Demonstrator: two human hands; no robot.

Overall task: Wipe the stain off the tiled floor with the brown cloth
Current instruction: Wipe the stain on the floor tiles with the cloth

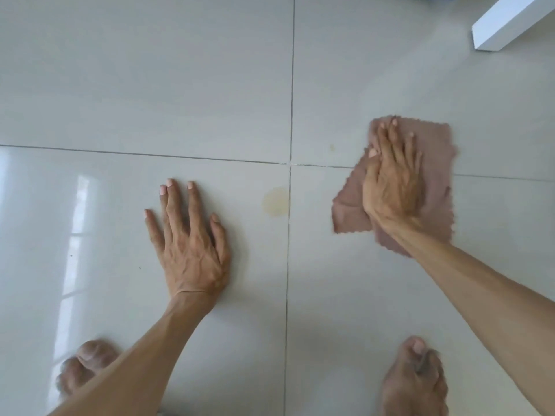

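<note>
Pressing brown cloth (432,163) flat, right hand (393,187) hiding its middle

Both forearms were bare, no sleeves, no watch or rings. Left hand (189,244) & right hand (393,187) had short pale nails. Feet (416,382) were bare too.

Between the flat-pressed right hand (392,187) on the brown, ragged-edged cloth (432,145) and the pale yellowish stain (275,202) lies bare glossy white tiled floor (150,70), crossed only by flush grout lines. The left hand (189,241), spread palm-down, lies just left of the stain and blocks that side. A white board-like object (507,22) stands at the far right corner, well apart, and two bare feet (413,382) bound the near edge.
</note>
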